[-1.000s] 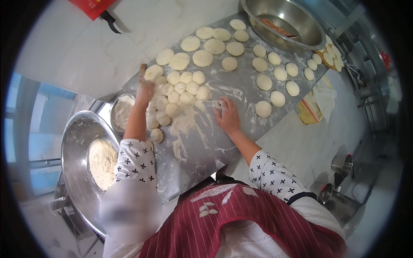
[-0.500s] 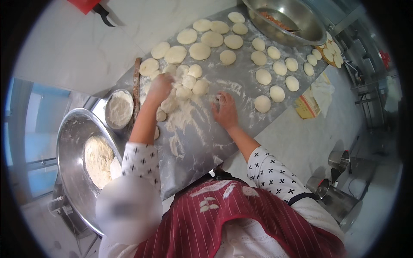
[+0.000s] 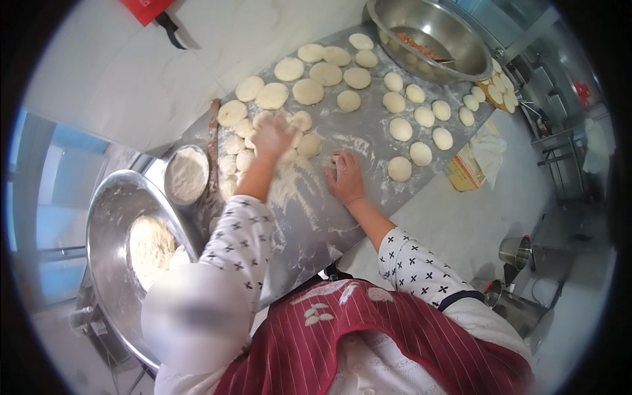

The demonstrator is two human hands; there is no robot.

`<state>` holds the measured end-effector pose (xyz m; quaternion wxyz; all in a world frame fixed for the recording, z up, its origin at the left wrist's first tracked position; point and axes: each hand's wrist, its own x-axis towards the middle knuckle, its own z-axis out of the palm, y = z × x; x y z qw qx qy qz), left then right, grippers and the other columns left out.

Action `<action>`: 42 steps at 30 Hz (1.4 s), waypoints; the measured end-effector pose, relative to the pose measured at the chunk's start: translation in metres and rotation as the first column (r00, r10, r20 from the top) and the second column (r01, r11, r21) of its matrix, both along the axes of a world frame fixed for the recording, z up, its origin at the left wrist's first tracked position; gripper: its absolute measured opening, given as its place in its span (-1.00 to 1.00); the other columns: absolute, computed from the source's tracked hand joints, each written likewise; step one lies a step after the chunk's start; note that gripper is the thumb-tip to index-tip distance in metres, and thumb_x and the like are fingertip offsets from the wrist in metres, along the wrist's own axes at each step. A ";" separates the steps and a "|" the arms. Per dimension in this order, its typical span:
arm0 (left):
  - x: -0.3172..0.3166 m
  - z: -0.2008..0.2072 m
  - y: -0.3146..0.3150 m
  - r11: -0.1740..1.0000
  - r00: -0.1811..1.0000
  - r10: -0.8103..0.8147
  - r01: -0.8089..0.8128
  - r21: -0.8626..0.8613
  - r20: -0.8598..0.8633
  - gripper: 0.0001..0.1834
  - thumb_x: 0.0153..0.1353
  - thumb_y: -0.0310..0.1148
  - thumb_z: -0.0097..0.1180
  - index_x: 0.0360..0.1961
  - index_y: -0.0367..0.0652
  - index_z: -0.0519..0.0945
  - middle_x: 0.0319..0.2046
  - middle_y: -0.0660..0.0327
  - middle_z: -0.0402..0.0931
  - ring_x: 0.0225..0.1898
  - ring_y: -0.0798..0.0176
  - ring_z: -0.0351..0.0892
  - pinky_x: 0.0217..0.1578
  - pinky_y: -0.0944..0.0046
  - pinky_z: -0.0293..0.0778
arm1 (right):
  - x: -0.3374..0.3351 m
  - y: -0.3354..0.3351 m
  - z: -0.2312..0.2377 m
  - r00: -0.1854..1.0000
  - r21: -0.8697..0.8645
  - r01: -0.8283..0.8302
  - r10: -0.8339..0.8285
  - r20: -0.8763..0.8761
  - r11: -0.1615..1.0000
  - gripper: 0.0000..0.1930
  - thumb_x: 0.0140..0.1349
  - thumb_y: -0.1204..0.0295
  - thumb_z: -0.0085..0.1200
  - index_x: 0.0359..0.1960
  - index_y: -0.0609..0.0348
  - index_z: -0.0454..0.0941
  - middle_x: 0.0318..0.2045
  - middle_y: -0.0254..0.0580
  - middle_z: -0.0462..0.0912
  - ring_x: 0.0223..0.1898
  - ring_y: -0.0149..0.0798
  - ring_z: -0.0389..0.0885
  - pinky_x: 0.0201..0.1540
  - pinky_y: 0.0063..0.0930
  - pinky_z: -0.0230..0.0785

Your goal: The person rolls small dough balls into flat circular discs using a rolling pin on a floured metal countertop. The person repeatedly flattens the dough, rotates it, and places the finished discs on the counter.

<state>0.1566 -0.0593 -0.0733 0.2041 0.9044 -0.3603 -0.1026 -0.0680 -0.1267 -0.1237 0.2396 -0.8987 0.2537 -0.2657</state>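
Observation:
My left hand, smeared by motion, lies over a cluster of small floured dough pieces and hides some of them. Its fingers look stretched out and flat. On the floured grey work surface rests my right hand, just right of the cluster. Its fingers are loosely bent, with a gap between thumb and fingers and nothing seen in them. Flattened dough rounds lie beyond the cluster. More small dough rounds are spread out to the right.
At the left stand a large metal bowl of dough, a bowl of flour and a rolling pin. A metal basin with reddish filling is at the far right. Beside the surface lies a yellow-and-red packet.
My left hand has moved right and slightly nearer over the cluster, uncovering dough pieces on its left. My right hand stays in about the same place. The view has shifted slightly.

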 end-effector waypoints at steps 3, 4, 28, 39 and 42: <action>-0.069 -0.030 0.010 0.994 0.938 -0.103 0.106 0.010 0.330 -0.40 0.11 0.10 0.14 0.13 0.05 0.50 0.18 0.02 0.33 0.24 -0.18 0.25 0.12 -0.34 0.15 | -0.012 -0.007 -0.007 0.999 -0.020 0.046 -0.046 0.027 0.999 -0.70 0.10 0.35 0.12 -0.18 0.27 0.47 -0.02 -0.06 0.46 0.02 0.04 0.41 0.11 -0.15 0.26; -0.077 -0.033 0.021 0.989 0.931 -0.127 0.143 -0.022 0.343 -0.41 0.10 0.08 0.16 0.12 0.06 0.51 0.18 0.03 0.34 0.24 -0.18 0.23 0.12 -0.33 0.14 | -0.014 -0.006 -0.009 0.998 -0.018 0.061 -0.060 0.030 0.998 -0.71 0.11 0.36 0.12 -0.19 0.27 0.47 -0.02 -0.06 0.46 0.01 0.04 0.41 0.11 -0.15 0.26; -0.132 -0.046 0.027 0.937 0.872 -0.320 0.350 -0.014 0.371 -0.54 0.27 -0.29 -0.16 0.20 -0.09 0.44 0.27 0.10 0.30 0.32 -0.04 0.20 0.27 -0.33 -0.08 | -0.004 -0.008 -0.010 0.991 0.022 0.113 -0.114 0.071 0.993 -0.75 0.18 0.43 0.00 -0.13 0.30 0.44 -0.06 -0.03 0.46 0.01 0.04 0.40 0.10 -0.15 0.29; -0.155 -0.018 0.154 0.902 0.971 0.209 -0.146 -0.406 0.114 -0.53 0.04 -0.47 0.14 0.06 -0.21 0.49 0.07 -0.10 0.41 0.14 -0.16 0.32 0.19 -0.04 0.16 | -0.007 -0.011 -0.017 0.994 0.010 0.085 -0.086 0.070 0.996 -0.76 0.18 0.43 0.01 -0.15 0.30 0.43 -0.07 -0.01 0.46 -0.01 0.06 0.40 0.10 -0.13 0.27; -0.168 -0.028 0.226 0.950 0.973 0.231 -0.230 -0.209 -0.020 -0.59 0.05 -0.49 0.13 0.00 -0.25 0.52 0.01 -0.13 0.43 0.10 -0.17 0.35 0.17 0.00 0.20 | 0.000 -0.008 -0.010 0.992 -0.013 0.065 -0.063 0.105 0.998 -0.76 0.18 0.44 0.01 -0.16 0.30 0.44 -0.07 -0.02 0.46 -0.01 0.06 0.40 0.10 -0.13 0.28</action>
